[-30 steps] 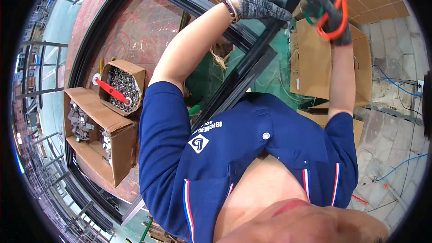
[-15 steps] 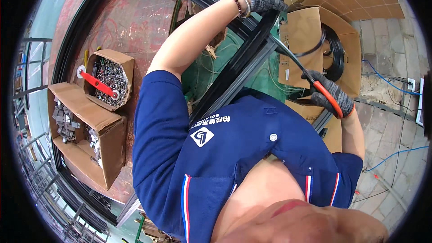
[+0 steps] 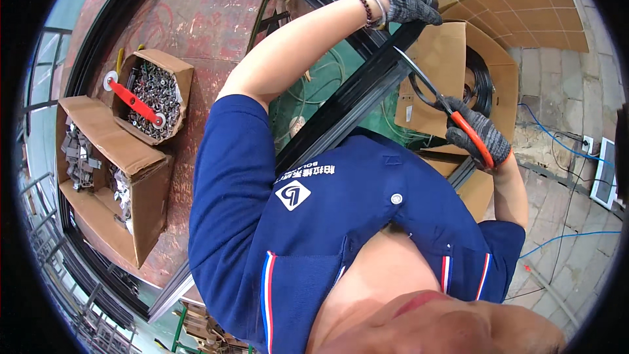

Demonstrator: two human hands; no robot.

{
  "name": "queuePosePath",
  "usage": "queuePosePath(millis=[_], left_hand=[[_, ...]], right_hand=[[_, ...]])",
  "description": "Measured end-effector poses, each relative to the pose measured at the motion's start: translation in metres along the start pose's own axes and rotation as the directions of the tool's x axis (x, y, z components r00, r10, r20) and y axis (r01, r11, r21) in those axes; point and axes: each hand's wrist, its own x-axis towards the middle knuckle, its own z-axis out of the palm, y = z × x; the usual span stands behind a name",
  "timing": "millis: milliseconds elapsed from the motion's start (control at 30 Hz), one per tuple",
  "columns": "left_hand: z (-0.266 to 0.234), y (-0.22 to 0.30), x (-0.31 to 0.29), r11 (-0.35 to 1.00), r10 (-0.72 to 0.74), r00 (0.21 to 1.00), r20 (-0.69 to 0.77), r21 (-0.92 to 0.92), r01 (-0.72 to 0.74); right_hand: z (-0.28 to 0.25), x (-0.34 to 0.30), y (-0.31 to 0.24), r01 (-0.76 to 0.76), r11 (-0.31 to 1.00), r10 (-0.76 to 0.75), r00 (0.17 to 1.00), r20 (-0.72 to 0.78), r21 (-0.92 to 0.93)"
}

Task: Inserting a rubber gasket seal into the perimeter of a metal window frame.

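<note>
Bar (image 3: 354,95) starts right under our left fingers, long axis running down-left from them. Left hand (image 3: 409,1) is nearer: fingers curled over its upper end, can't tell how tight. Right hand (image 3: 481,132) wraps the shears (image 3: 457,120), blades aimed up-left. Coil (image 3: 483,85) sits just above the right fingers.

I hold scissors (image 3: 458,123) with orange-red handles and long gray blades. They slant in the upper right, tips pointing up and left, by the corner of my big black frame (image 3: 354,95). One bar slants down and left toward the middle. A thin black strip (image 3: 415,90) curls beside the blades.
</note>
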Motion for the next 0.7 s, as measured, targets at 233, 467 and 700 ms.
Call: queuePosePath(millis=[233,467,700], left_hand=[[-0.005,0.011,-0.009,1.0,0.008,1.0,0.021,0.03,-0.008],[-0.006,0.007,-0.006,0.998,-0.055,0.998,-0.014,0.017,0.055],[-0.006,0.005,-0.006,0.993,-0.112,0.993,0.03,0.024,0.111]], right_hand=[[0.001,0.021,-0.005,0.044,0.99,-0.056,0.994,0.089,0.133],[0.017,0.041,0.005,0.017,0.999,-0.018,0.999,0.027,0.04],[0.02,0.046,0.015,0.179,0.98,-0.185,0.98,-0.07,-0.084]])
